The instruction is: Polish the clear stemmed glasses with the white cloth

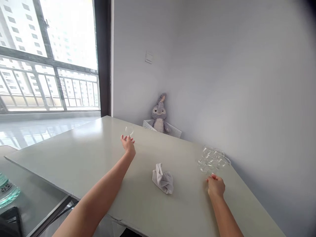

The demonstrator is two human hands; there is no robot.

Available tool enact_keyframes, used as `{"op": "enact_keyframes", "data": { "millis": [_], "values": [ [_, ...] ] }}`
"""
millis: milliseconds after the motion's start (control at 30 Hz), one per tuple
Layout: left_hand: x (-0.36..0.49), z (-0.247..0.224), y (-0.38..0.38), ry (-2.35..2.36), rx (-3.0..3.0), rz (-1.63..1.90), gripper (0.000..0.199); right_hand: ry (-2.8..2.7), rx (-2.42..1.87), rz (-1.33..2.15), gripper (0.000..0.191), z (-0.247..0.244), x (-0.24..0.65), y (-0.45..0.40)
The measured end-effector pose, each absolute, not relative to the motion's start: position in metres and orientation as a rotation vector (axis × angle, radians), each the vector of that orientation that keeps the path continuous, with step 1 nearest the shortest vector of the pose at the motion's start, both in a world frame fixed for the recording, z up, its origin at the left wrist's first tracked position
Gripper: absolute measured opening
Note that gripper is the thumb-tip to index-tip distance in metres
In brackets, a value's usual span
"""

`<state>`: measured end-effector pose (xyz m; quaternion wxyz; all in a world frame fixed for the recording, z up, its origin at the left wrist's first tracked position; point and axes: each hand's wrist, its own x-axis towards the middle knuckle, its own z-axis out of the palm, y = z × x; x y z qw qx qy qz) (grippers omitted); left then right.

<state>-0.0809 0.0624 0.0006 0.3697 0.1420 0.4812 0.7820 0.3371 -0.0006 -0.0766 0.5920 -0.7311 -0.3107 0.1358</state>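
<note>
Near the far edge of the pale table (93,161), my left hand (128,143) is at the base of a clear glass (129,130), its fingers spread around the lower part. Whether the fingers grip the glass is hard to make out. On the right, my right hand (216,185) is closed, with its fingertips just in front of a cluster of several clear glasses (212,158); what it pinches, if anything, is too small to name. Between my two hands lies a crumpled light grey cloth (163,179).
Behind the table, a grey plush rabbit (159,115) sits in a white perforated basket (175,132) by the wall corner. At the lower left are a greenish clear bottle (8,190) and a black object (11,221). A large window stands at the left.
</note>
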Motion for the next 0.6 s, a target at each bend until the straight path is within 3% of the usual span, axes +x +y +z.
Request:
{"op": "enact_keyframes", "data": {
  "millis": [233,400,600],
  "values": [
    [-0.108,-0.012,0.082,1.080,0.245,1.782,0.052,-0.871,-1.619,0.574,0.027,-0.061,0.286,-0.026],
    [-0.108,-0.010,0.089,0.777,0.269,1.614,0.066,-1.198,-1.517,0.814,0.024,-0.026,0.223,-0.031],
    [-0.113,-0.014,0.100,0.539,0.247,1.584,0.048,-1.728,-1.457,0.628,0.026,0.014,0.167,-0.036]
  ]
}}
